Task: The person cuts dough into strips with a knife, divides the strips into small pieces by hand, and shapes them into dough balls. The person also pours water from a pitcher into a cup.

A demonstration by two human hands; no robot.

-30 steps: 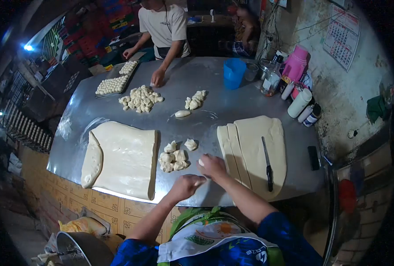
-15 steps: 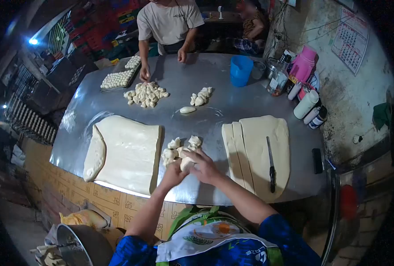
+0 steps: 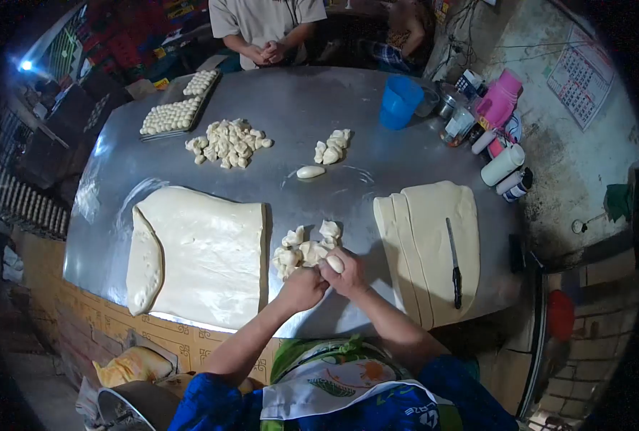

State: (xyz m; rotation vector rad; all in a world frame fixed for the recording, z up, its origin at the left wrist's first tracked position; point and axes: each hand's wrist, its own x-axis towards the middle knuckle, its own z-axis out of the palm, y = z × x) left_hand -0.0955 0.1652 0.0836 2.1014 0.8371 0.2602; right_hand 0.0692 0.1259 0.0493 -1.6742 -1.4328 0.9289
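Right hand (image 3: 351,277) pinches a dough lump (image 3: 336,264), left hand (image 3: 303,289) fisted alongside, where too hard a squeeze could tear it unevenly.

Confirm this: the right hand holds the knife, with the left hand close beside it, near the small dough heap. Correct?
Not quite: in the head view, the right hand holds a rounded dough piece; the knife lies on the right-hand dough slab. The left hand is close beside the right, near the small dough heap.
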